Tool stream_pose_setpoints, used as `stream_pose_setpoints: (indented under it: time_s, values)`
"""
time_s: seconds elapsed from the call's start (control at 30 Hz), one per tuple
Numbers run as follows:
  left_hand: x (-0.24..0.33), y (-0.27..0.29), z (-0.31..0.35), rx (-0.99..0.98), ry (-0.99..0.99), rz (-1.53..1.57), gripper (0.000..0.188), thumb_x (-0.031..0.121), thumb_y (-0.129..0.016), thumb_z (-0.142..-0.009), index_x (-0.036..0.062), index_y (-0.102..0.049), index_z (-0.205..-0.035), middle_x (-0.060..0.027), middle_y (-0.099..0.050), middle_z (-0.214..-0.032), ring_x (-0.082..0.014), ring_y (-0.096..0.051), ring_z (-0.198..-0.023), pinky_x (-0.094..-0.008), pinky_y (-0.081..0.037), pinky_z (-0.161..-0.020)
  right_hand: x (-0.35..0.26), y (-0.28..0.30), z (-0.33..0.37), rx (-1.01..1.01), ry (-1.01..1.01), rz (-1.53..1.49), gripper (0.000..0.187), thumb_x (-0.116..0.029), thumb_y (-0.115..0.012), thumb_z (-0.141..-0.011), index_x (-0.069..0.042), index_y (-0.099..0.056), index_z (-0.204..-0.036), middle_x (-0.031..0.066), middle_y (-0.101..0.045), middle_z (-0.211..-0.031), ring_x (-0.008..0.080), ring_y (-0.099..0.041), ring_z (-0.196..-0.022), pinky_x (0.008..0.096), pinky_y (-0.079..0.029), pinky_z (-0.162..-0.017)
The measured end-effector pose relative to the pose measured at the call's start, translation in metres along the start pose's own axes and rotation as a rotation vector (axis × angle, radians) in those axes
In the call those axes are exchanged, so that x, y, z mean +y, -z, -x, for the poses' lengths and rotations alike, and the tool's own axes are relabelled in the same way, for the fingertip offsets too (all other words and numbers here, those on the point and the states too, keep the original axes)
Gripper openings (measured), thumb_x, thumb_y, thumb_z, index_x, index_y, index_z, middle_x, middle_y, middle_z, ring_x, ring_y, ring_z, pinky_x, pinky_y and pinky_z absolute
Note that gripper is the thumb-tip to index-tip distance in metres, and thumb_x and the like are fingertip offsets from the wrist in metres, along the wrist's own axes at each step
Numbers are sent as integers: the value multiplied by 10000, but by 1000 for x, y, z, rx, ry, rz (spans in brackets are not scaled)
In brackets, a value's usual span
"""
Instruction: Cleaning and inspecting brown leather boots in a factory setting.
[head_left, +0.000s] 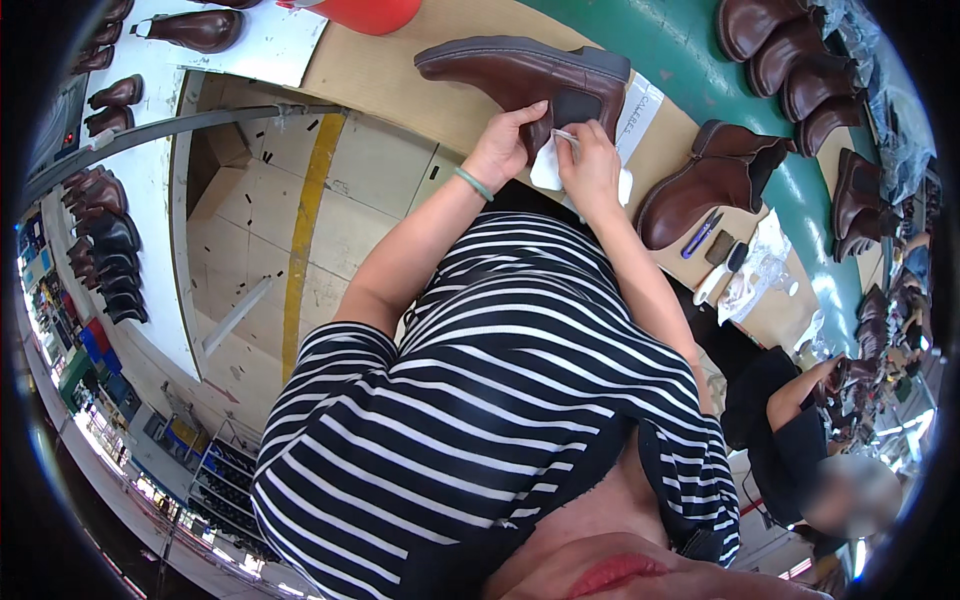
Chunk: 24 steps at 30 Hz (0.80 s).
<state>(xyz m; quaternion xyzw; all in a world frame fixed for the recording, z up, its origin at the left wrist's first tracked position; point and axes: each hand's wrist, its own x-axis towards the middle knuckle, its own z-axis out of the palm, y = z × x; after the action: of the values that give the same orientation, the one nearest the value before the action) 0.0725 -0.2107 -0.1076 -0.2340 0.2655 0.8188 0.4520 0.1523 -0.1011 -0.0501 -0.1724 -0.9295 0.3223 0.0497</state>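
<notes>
A brown leather ankle boot (500,78) lies on its side at the bench's edge, its sole turned away from me and its toe to the left. A dark elastic panel (576,108) shows on its side. My left hand (500,150) is closed on the boot's top edge, the thumb pressed on the leather. My right hand (592,172) pinches a thin white piece (563,138) against that same edge; its exact kind is unclear. Beneath the hands is a flat white sheet or pad (546,170), partly hidden. To the right stands another brown boot (672,200).
Brown cardboard (385,85) covers the bench. Right of me lie a purple pen (694,240), a dark block (720,247), a brush (714,282) and crumpled plastic (765,280). A red bucket (370,12) stands at the far edge. Boots line both sides; a co-worker (790,430) is at right.
</notes>
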Motion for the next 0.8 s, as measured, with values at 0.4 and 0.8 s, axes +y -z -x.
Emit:
stream_pose_setpoints:
  time_s: [0.4, 0.8]
  values:
    - [2, -4, 6, 30, 9, -60, 151, 143, -634, -858, 37, -643, -965, -61, -663, -919, -186, -622, -862, -339, -504, -812, 4, -4, -1, 100, -29, -115, 148, -142, -635, -797, -19, -640, -879, 153, -602, -860, 360, -609, -777, 432, -484, -681]
    - [2, 3, 1, 53, 68, -74, 189, 183, -640, -855, 30, -640, -966, -70, -664, -918, -194, -627, -853, -367, -503, -821, -5, -7, -16, 213, -79, -148, 156, -177, -633, -812, -35, -649, -874, 135, -611, -850, 348, -612, -781, 410, -479, -673]
